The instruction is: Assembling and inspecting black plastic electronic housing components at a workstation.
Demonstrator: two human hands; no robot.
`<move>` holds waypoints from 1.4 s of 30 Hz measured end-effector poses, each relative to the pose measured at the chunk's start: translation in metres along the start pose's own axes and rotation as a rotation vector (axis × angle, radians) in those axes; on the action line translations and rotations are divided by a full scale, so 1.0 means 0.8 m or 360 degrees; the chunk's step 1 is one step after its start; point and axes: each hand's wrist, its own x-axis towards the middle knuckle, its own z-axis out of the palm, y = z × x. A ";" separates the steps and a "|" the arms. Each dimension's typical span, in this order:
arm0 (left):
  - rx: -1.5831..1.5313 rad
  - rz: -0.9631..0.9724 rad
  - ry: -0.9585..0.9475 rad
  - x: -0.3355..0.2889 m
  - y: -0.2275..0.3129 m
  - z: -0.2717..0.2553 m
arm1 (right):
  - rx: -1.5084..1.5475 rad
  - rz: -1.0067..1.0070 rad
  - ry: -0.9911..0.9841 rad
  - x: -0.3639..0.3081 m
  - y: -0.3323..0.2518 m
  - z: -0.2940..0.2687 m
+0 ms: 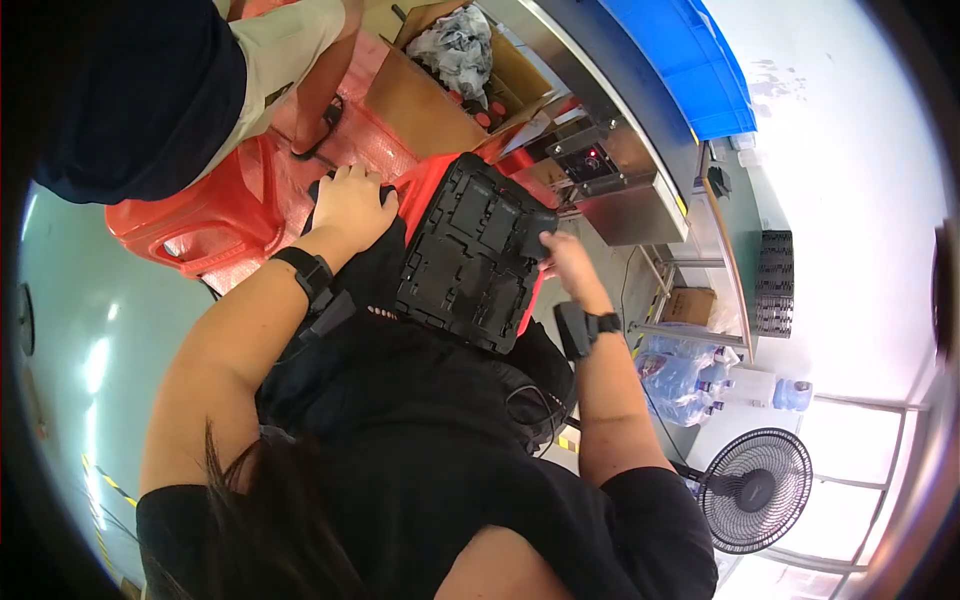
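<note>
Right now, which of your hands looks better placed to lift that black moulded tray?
Probably the right hand: it already grips the edge of the black tray, while the left hand rests apart on dark cloth.

At your twelve o'clock an open brown cardboard box (440, 95) sits tilted, its flaps spread, holding crumpled grey-white plastic wrap (455, 45). At your three o'clock a smaller brown carton (690, 305) rests low under the steel frame. Just below it, toward four o'clock, you see clear bags of blue-tinted plastic bottles (680, 385). No screens or signs show clearly.
</note>
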 end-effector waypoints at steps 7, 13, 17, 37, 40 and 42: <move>0.0051 -0.0029 0.0016 -0.007 -0.007 0.002 | -0.1183 0.0194 0.0071 0.009 -0.018 0.023; -0.0101 -0.0119 0.0049 -0.006 -0.019 -0.011 | -0.0904 0.0073 -0.0686 -0.026 -0.164 -0.036; -0.0064 -0.0100 0.0034 -0.001 -0.018 -0.013 | -0.0171 -0.0875 0.0100 -0.028 -0.277 -0.108; -0.0083 -0.0211 -0.0156 0.028 -0.022 -0.014 | -0.0034 -0.0841 0.0583 0.045 -0.278 -0.172; -0.0102 -0.0141 -0.0081 0.018 -0.021 -0.009 | 0.0130 -0.0751 0.0498 -0.055 -0.220 -0.058; -0.0054 -0.0159 -0.0150 0.014 -0.016 -0.012 | -0.0334 -0.0736 0.0141 -0.095 -0.168 0.010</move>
